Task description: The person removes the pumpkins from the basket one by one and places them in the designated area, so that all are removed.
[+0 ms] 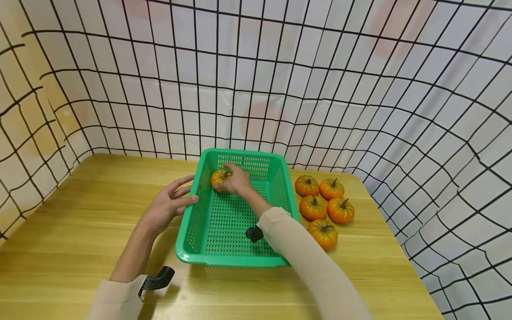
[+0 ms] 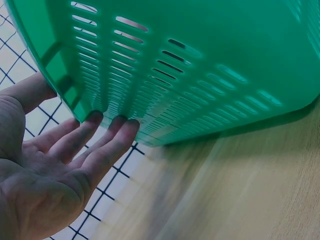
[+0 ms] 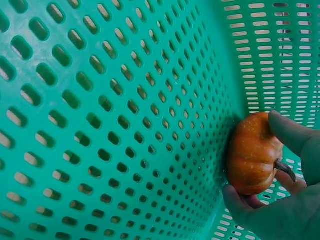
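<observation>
A small orange pumpkin (image 1: 218, 178) sits in the far left corner of a green plastic basket (image 1: 240, 261). My right hand (image 1: 239, 180) reaches into the basket and holds that pumpkin. In the right wrist view, the thumb and fingers lie on either side of the pumpkin (image 3: 252, 155), which is against the perforated floor; its dark stem points toward the palm. My left hand (image 1: 167, 205) is at the basket's left side, fingers fairly straight. The left wrist view shows these fingers (image 2: 107, 147) at the outer wall and the thumb by the rim, its tip hidden.
Several more pumpkins (image 1: 313, 207) stand grouped on the wooden table (image 1: 100, 213), right of the basket. A black wire grid (image 1: 236, 84) with pale sheeting behind it encloses the back and sides. Each wrist carries a black camera mount (image 1: 160, 278).
</observation>
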Motion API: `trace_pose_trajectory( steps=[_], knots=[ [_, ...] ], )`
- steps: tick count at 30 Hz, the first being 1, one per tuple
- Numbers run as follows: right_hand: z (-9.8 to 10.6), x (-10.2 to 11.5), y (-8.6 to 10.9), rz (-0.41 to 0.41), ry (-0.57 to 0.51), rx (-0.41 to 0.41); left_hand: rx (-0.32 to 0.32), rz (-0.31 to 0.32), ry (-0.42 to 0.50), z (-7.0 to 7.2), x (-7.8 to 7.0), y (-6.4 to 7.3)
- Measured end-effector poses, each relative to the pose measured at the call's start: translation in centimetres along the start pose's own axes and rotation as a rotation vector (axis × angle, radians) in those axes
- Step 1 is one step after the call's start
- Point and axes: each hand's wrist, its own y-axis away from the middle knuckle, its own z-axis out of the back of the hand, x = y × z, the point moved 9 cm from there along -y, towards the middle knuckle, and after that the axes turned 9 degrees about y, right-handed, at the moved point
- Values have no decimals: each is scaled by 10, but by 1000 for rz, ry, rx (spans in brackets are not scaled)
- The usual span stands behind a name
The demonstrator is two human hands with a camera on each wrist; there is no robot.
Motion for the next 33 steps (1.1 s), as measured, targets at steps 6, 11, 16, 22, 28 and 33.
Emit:
trace_pose_trajectory(
  steps=[6,11,16,22,28,33],
  knots=[
    [1,-1,0,-13,3,-1,1,2,-5,-1,-1,0],
    [1,-2,0,-19,4,-5,0,0,-5,-1,-2,1],
    [-1,-3,0,-38,7,4,-1,0,-2,-1,-1,1],
    [1,-4,-1,-49,-26,-11,-2,-1,-4,-2,-2,0],
    [3,-4,-1,-44,-27,-14,-1,1,-4,-2,-2,1],
    [7,-1,1,-34,-10,-21,1,1,-6,-2,-2,1]
  ],
)
